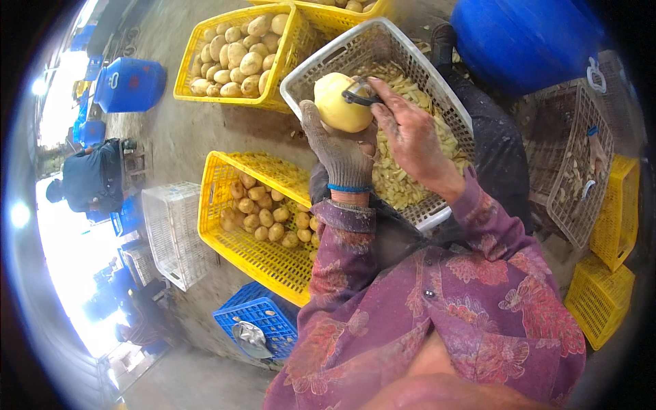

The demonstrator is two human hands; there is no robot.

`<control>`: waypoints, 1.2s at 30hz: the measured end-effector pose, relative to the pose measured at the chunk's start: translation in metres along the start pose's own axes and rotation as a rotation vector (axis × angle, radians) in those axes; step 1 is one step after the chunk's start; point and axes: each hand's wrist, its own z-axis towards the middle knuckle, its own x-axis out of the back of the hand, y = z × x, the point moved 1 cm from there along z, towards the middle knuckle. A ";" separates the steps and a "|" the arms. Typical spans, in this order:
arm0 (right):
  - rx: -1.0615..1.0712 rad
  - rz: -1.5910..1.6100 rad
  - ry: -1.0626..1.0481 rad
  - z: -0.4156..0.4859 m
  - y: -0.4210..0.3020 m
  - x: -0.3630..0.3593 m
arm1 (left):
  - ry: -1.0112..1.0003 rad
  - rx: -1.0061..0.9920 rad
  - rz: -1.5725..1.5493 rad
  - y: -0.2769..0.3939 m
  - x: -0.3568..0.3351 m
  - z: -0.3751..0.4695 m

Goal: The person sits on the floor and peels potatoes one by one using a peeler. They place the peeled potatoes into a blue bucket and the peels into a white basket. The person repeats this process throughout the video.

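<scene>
My left hand [341, 148], in a grey knitted glove with a blue cuff edge, holds a large peeled potato [335, 105]. Its pale yellow surface shows hardly any skin. My bare right hand [410, 133] grips the dark handle of a peeler [363, 97], whose head lies against the potato's right side. Both hands are over a white plastic crate [376, 28] set between my legs. Many potato peelings [405, 177] lie in this crate. To the left, a yellow crate [246, 269] holds several unpeeled potatoes [264, 218].
Another yellow crate [192, 97] full of potatoes stands beyond. A blue crate [261, 312] with a silvery item sits near my left side. Blue barrels [523, 41] stand at the upper right and left. A person [92, 177] sits far left; another hand [597, 154] shows at right.
</scene>
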 end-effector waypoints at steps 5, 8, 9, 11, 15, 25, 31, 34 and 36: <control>-0.153 0.044 -0.090 -0.050 -0.014 -0.006 | 0.063 -0.077 0.114 0.004 0.018 0.012; -0.129 0.054 -0.110 -0.062 -0.007 0.007 | 0.082 -0.080 0.052 0.011 0.013 0.019; -0.164 0.050 -0.109 -0.049 -0.013 0.016 | 0.073 -0.037 0.085 0.013 0.013 0.015; -0.214 0.032 -0.111 -0.019 -0.010 0.027 | 0.075 0.018 0.103 0.012 0.011 0.009; -0.006 -0.028 -0.101 0.023 -0.005 0.010 | 0.049 -0.036 0.101 0.005 0.002 0.003; -0.127 0.037 -0.094 -0.042 -0.010 0.003 | 0.056 -0.045 0.093 0.019 0.006 0.010; 0.107 -0.018 -0.007 0.028 0.011 -0.001 | 0.063 -0.026 0.080 0.013 0.002 0.004; -0.039 0.032 -0.027 0.008 0.006 -0.015 | 0.109 -0.081 0.189 0.012 0.012 0.008; -0.133 0.053 -0.039 -0.017 -0.001 -0.016 | 0.119 -0.093 0.212 0.012 0.019 0.013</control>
